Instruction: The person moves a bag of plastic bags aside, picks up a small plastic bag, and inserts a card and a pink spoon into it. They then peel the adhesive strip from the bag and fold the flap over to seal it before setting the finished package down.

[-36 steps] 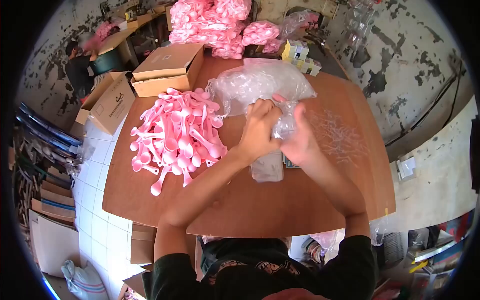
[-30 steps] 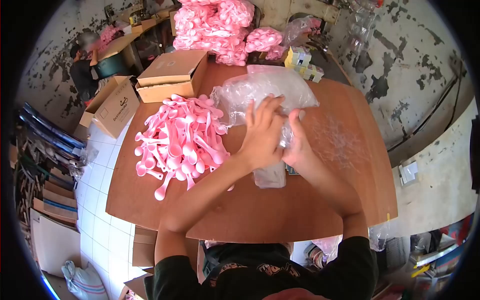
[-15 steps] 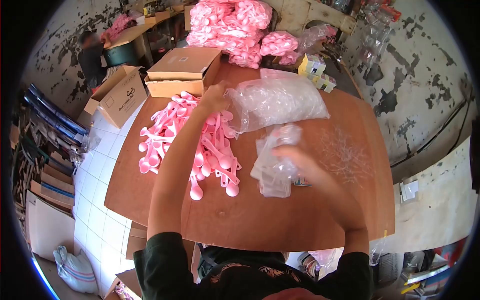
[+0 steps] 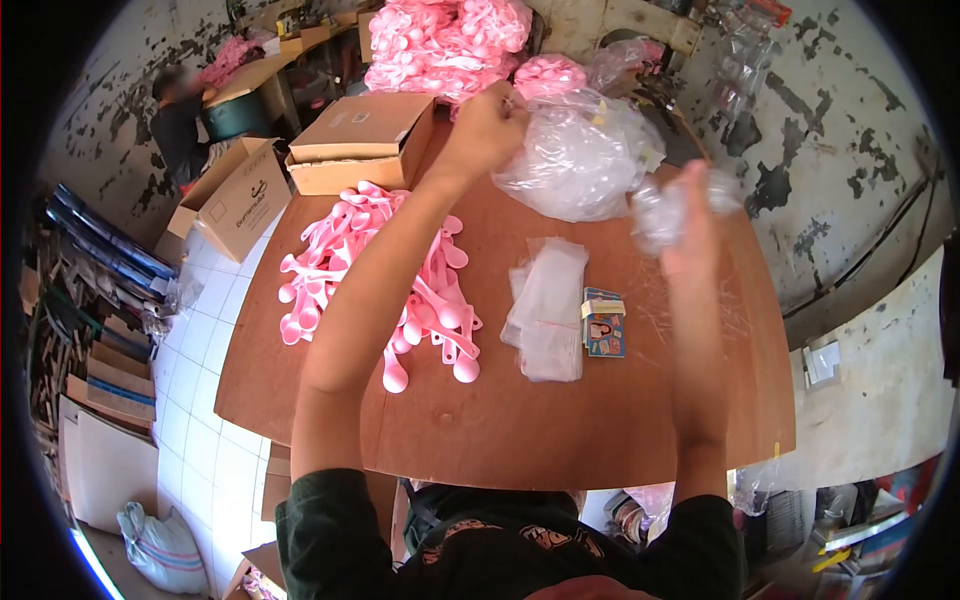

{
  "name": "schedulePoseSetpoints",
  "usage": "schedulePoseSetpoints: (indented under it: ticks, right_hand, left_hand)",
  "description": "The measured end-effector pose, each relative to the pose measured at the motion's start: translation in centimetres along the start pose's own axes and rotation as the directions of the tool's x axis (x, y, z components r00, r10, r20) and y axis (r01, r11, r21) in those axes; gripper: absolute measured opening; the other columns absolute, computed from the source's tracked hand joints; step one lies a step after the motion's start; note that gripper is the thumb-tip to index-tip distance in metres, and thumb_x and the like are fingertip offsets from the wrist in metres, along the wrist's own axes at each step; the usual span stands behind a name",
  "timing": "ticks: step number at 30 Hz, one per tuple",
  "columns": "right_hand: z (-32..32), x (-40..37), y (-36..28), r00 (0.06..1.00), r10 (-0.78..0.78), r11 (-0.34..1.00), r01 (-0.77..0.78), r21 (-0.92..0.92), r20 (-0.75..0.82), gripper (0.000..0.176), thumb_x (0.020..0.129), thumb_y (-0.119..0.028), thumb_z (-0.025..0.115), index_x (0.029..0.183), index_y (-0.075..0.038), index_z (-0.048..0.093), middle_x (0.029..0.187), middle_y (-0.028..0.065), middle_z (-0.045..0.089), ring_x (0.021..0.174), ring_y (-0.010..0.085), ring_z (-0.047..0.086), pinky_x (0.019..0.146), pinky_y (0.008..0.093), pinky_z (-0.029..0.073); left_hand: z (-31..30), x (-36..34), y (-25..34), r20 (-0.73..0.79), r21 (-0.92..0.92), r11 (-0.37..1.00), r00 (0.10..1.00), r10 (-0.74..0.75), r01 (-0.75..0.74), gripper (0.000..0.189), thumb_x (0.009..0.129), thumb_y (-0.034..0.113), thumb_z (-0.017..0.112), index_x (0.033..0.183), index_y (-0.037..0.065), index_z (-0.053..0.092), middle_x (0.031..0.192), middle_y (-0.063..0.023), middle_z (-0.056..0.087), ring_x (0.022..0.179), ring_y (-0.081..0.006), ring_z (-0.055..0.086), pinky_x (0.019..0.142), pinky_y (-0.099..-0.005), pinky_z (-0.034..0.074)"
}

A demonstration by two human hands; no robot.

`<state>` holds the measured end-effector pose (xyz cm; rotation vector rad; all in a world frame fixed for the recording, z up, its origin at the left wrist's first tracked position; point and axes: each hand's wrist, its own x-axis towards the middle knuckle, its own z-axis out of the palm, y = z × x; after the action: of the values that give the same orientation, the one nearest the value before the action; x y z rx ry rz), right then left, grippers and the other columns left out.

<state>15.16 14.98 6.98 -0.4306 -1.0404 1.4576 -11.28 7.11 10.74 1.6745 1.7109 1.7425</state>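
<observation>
My left hand [image 4: 488, 128] is closed on the gathered edge of a large clear plastic bag [image 4: 580, 160], whose bulging body hangs just right of it over the table's far side. My right hand [image 4: 690, 225], smeared by motion, grips a crumpled clear plastic wrap [image 4: 658, 215] to the right of that bag. Between my forearms lies a stack of flat clear plastic sleeves [image 4: 550, 315]. Touching its right side is a banded bundle of small printed cards [image 4: 605, 325]. A heap of pink plastic scoops [image 4: 440, 300] spreads on the left, partly behind my left forearm.
A cardboard box [image 4: 360, 140] stands at the table's back left. Bagged pink scoops [image 4: 445, 45] are piled at the back. Thin clear strips [image 4: 650, 300] lie on the right of the brown table [image 4: 480, 430]. Another person [image 4: 178, 130] sits at the far left.
My left hand has moved away from me and right, lifting the large bag's edge. My right hand has left the sleeve stack and swung right with the crumpled plastic, uncovering the cards.
</observation>
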Motion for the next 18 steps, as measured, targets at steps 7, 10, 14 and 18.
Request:
schedulePoseSetpoints:
  ticks: [7, 10, 14, 18]
  right_hand:
    - [7.6, -1.6, -7.4, 0.886, -0.249, 0.967, 0.210, 0.142, 0.390, 0.031, 0.077, -0.005, 0.062, 0.107, -0.001, 0.057, 0.103, 0.0084, 0.060, 0.097, 0.0199, 0.057, 0.084, 0.0335, 0.047]
    - [9.5, 0.0, -4.5, 0.837, -0.320, 0.834, 0.471, -0.287, 0.443, 0.026, 0.080, -0.008, 0.062, 0.105, 0.000, 0.057, 0.101, 0.0081, 0.060, 0.094, 0.0208, 0.059, 0.082, 0.0332, 0.047]
    - [10.3, 2.4, -5.2, 0.697, -0.246, 0.374, 0.709, -0.598, 0.673, 0.038, 0.083, -0.015, 0.070, 0.114, -0.003, 0.054, 0.102, 0.0112, 0.062, 0.090, 0.0230, 0.059, 0.081, 0.0320, 0.047]
    - [11.0, 5.3, -4.6, 0.523, -0.122, 0.196, 0.846, -0.497, 0.843, 0.032, 0.081, -0.019, 0.073, 0.105, -0.002, 0.059, 0.104, 0.0172, 0.063, 0.090, 0.0250, 0.064, 0.084, 0.0340, 0.049]
  left_hand:
    - [4.1, -1.7, 3.0, 0.046, -0.229, 0.973, 0.999, -0.019, 0.029, 0.017, 0.087, 0.010, 0.052, 0.093, -0.006, 0.055, 0.074, -0.0133, 0.062, 0.057, -0.0178, 0.064, 0.052, -0.0324, 0.052]
    - [4.3, -1.0, 3.5, 0.108, -0.419, 0.900, 0.991, -0.082, 0.120, 0.017, 0.090, 0.011, 0.050, 0.097, -0.004, 0.053, 0.075, -0.0105, 0.060, 0.059, -0.0171, 0.062, 0.051, -0.0312, 0.050]
    - [2.7, 0.3, 6.6, 0.036, -0.596, 0.780, 0.976, -0.213, 0.192, 0.007, 0.090, 0.010, 0.053, 0.094, 0.005, 0.053, 0.073, -0.0025, 0.053, 0.055, -0.0120, 0.049, 0.047, -0.0253, 0.041]
    - [2.1, 1.6, 6.0, 0.060, -0.634, 0.743, 0.972, -0.229, 0.214, 0.007, 0.091, 0.010, 0.049, 0.093, 0.003, 0.051, 0.073, -0.0052, 0.053, 0.055, -0.0135, 0.049, 0.048, -0.0270, 0.042]
